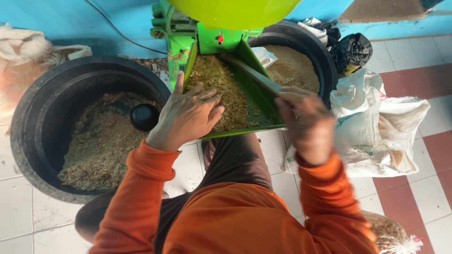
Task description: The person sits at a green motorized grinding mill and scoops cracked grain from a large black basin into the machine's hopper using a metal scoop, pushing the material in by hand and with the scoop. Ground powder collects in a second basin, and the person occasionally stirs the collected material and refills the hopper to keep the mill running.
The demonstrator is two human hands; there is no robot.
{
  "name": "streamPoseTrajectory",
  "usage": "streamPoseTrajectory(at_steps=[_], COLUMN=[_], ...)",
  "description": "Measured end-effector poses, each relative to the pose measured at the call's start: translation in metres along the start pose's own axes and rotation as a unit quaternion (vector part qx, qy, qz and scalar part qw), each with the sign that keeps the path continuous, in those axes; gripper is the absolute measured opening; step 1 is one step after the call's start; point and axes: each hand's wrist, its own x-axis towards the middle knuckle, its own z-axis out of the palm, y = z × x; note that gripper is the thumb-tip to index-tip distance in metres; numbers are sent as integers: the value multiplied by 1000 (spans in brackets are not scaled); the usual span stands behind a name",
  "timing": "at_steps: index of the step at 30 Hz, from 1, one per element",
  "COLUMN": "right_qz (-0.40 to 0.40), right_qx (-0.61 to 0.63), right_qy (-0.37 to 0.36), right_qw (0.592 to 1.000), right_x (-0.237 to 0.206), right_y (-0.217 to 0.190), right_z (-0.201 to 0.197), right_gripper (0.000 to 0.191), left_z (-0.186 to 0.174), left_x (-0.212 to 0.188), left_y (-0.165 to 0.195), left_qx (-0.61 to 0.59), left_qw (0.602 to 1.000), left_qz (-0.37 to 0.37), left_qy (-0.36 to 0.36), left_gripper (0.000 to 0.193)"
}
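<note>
Left hand (188,115) lies flat, fingers spread, on the brown feed (221,89) in the green tray (256,96). Right hand (306,122) is clamped on a stick (249,70) angled into the feed; black tubs sit left (37,117) and far right (325,56).

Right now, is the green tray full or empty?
Partly full: brown chopped feed covers most of the green tray, and the left hand rests on it.
</note>
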Motion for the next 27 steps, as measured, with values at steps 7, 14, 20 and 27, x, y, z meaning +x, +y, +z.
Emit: streamPoseTrajectory(at_steps=[7,14,20,27], right_qz=[83,209,178,70], right_qx=[82,116,127,25], right_qy=[-47,-105,-123,-71], right_qw=[992,965,968,995], right_x=[-11,-17,-18,2], right_y=[12,25,20,-22], right_z=[-126,-182,-183,-100], right_gripper=[15,16,15,21], left_z=[26,26,4,-31], left_x=[48,86,51,8], left_y=[22,3,-6,6], left_qx=[-72,190,45,-42], left_qw=[959,947,986,997], left_qz=[240,121,106,38], left_qy=[-135,-229,-117,-46], left_gripper=[29,17,33,35])
